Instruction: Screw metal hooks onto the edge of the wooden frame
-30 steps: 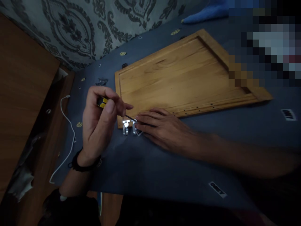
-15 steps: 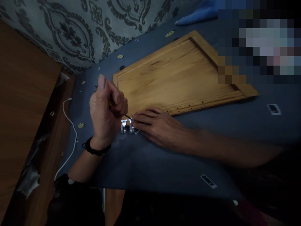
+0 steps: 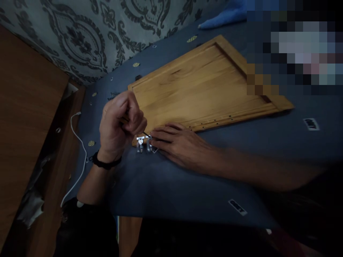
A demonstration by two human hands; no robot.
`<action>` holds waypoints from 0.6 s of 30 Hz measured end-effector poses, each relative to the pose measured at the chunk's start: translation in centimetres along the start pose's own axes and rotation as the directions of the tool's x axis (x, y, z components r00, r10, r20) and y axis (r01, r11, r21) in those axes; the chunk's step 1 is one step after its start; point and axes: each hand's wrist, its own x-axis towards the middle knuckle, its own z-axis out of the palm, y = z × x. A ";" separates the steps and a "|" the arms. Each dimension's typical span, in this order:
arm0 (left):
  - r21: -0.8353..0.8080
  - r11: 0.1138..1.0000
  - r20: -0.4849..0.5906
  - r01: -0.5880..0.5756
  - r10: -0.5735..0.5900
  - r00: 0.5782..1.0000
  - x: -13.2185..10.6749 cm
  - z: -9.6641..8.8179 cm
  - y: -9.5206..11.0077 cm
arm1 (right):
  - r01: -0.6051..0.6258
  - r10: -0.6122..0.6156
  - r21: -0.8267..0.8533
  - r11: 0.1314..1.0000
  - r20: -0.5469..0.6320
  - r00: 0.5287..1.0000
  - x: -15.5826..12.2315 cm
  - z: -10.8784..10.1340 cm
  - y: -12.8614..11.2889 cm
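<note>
My left hand point(image 3: 118, 123) is closed around the handle of a screwdriver point(image 3: 146, 135). Its thin dark shaft slants down to a shiny metal fitting point(image 3: 140, 141) with two curved, hook-like parts. The fitting sits at the near left corner of a wooden panel point(image 3: 193, 85) that lies flat with a raised frame. My right hand point(image 3: 184, 144) rests flat on the panel's near edge, fingers stretched out, fingertips against the fitting's right side. Those fingertips hide where the screwdriver's tip ends.
Dark blue patterned cloth point(image 3: 193, 196) covers the surface under the panel. A white cable point(image 3: 85, 153) curves along its left side by a wooden cabinet point(image 3: 29, 107). A blue cloth item point(image 3: 225, 18) lies behind, near the patterned wall point(image 3: 80, 39). The upper right is pixelated.
My left hand has turned at the wrist around the screwdriver, the thumb folding down, and shifted slightly left. My right hand and the panel have stayed in place.
</note>
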 end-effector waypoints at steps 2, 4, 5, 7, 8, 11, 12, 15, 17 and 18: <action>-0.020 1.000 0.006 0.002 -0.002 1.000 0.0 -0.1 0.1 | -0.002 0.002 -0.006 1.000 0.000 1.000 -0.1 0.0 0.0; -0.054 0.998 -0.022 0.012 -0.013 1.000 0.0 0.0 0.4 | 0.003 -0.003 -0.008 1.000 -0.003 1.000 -0.1 0.1 0.1; -0.067 0.998 -0.054 0.014 -0.018 0.998 0.0 0.1 0.5 | 0.010 -0.010 -0.007 1.000 -0.009 1.000 -0.1 0.1 0.1; -0.085 0.996 -0.121 0.012 -0.022 0.992 0.0 0.3 0.6 | 0.023 -0.023 -0.003 1.000 -0.019 1.000 -0.1 0.1 0.2; -0.092 0.996 -0.141 -0.001 -0.012 0.990 -0.1 0.4 0.6 | 0.029 -0.029 -0.001 1.000 -0.020 0.999 -0.1 0.1 0.2; -0.085 0.996 -0.188 -0.017 0.001 0.982 -0.1 0.7 0.4 | 0.032 -0.032 0.001 0.999 -0.016 0.999 -0.1 0.3 0.3; -0.079 0.997 -0.197 -0.018 0.002 0.980 -0.1 0.8 0.4 | 0.026 -0.026 0.000 1.000 -0.012 1.000 -0.1 0.3 0.3; -0.067 0.997 -0.195 -0.034 0.021 0.981 -0.1 0.9 0.4 | 0.010 -0.010 0.000 1.000 0.002 1.000 -0.1 0.3 0.3; -0.060 0.998 -0.184 -0.023 0.012 0.983 -0.1 0.8 0.5 | 0.000 0.000 0.002 1.000 0.010 1.000 -0.1 0.3 0.3; -0.055 0.998 -0.181 -0.008 -0.002 0.984 0.0 0.7 0.5 | -0.002 0.002 0.001 1.000 0.014 1.000 -0.1 0.3 0.2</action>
